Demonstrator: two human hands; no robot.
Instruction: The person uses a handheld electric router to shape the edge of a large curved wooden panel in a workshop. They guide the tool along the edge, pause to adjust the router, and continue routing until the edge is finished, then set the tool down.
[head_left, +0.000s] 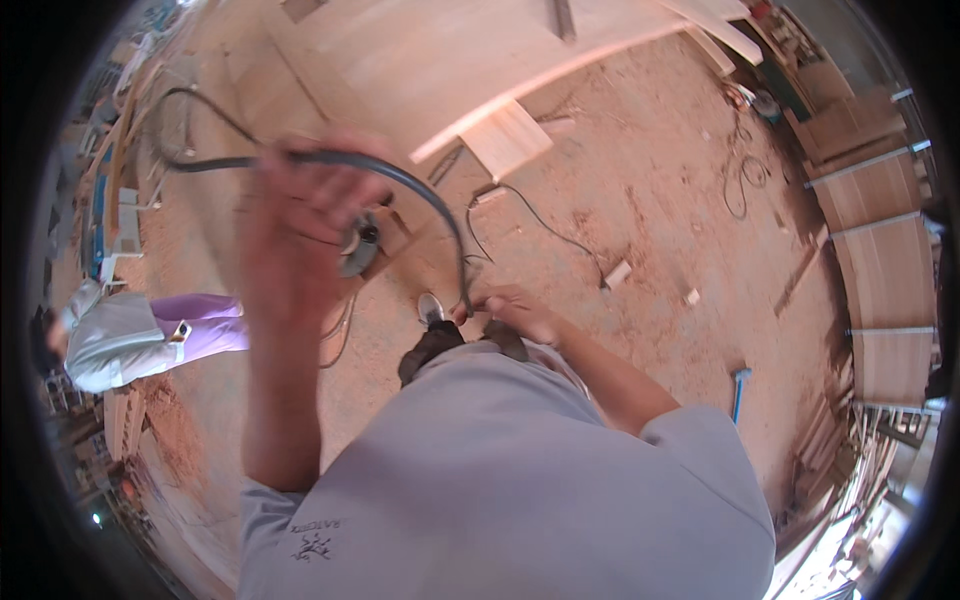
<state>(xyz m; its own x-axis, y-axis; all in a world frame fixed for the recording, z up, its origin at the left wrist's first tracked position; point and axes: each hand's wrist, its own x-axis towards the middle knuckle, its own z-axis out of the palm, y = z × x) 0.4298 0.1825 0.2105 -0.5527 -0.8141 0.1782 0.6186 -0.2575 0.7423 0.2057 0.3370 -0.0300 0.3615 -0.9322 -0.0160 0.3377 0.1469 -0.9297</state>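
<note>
A thick black cable [440, 208] loops from the left side across to my waist. My left hand [320, 190] is raised at left of centre, smeared by motion, with its fingers curled round the cable. Low in front of my body, my right hand [515, 310] pinches the lower stretch of that cable between its fingers. Beyond my left hand, partly covered by it, is a round grey object with a dark centre [366, 236]; its kind is unclear.
A large pale wooden board [430, 70] spans the top, with a small wood panel [507, 140] by its edge. A thin cord [555, 232] and wood scraps lie on the dusty floor. A blue-handled tool [739, 395] and wooden panels [880, 260] are at right. Another person [125, 335] is at left.
</note>
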